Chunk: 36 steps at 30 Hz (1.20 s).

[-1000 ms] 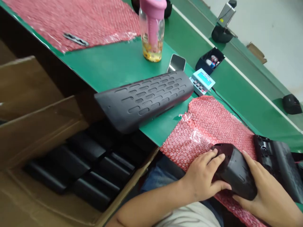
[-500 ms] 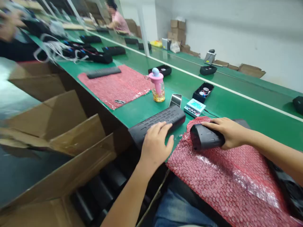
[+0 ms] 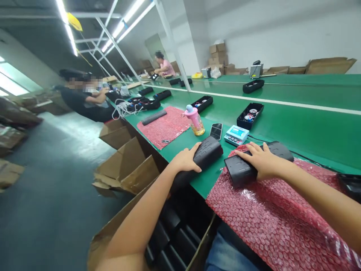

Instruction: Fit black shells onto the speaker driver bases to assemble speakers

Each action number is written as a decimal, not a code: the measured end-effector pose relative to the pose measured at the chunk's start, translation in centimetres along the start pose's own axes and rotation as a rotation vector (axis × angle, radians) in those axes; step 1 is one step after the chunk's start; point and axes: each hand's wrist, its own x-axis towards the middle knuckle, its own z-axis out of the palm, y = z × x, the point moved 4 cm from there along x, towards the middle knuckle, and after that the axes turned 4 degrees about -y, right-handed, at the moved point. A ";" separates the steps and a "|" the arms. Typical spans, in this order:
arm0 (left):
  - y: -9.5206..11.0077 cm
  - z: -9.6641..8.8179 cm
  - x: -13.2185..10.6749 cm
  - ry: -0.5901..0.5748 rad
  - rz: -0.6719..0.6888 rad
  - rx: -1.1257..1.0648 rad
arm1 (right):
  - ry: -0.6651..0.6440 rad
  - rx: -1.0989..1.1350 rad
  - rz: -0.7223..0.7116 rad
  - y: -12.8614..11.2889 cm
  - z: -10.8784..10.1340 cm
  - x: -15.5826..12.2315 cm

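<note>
My left hand [image 3: 187, 162] is closed over a long black speaker case [image 3: 209, 150] with a slotted top, which juts past the table's front edge. My right hand [image 3: 262, 162] grips a second black speaker case [image 3: 239, 171] from above, its thumb and fingers spread over the top. This second case rests on red bubble wrap [image 3: 254, 218]. Just behind the two cases are a light-blue meter [image 3: 236, 134] with a lit screen and a phone [image 3: 216, 131]. An open cardboard box below my left arm holds several black cases [image 3: 169, 235].
A pink-lidded bottle [image 3: 195, 121] stands left of the phone. Open housings with round speakers [image 3: 250, 114] lie farther back. Another bubble wrap sheet [image 3: 166, 126] bears a black panel [image 3: 154, 117]. Co-workers sit along the green table [image 3: 304, 131]; cardboard boxes [image 3: 129, 160] stand beside it.
My view has swung up and to the left. My left hand has gone from resting on the near case to gripping it, and that case has turned. The right hand stays on its case.
</note>
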 end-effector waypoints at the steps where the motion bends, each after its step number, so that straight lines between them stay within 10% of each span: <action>1: 0.0 0.0 0.1 0.022 0.002 -0.019 | 0.036 0.011 0.045 -0.4 -0.3 -0.5; 9: 0.3 -3.4 -2.1 0.200 0.030 -0.650 | 0.609 0.440 -0.247 -2.6 -4.3 -8.6; 15: 8.9 -7.9 -7.0 0.325 0.431 -1.207 | 0.734 0.999 -0.087 -0.3 -3.6 -10.5; 20: 20.6 -5.9 -8.0 0.116 0.797 -1.395 | 0.813 1.339 -0.131 1.2 -4.2 -12.1; 26: 31.1 -3.7 -8.5 -0.147 1.041 -1.399 | 1.230 1.264 0.038 3.5 -4.9 -19.5; 36: 34.1 -3.3 -9.3 -0.334 1.165 -1.592 | 1.386 1.171 0.199 3.5 -4.9 -22.2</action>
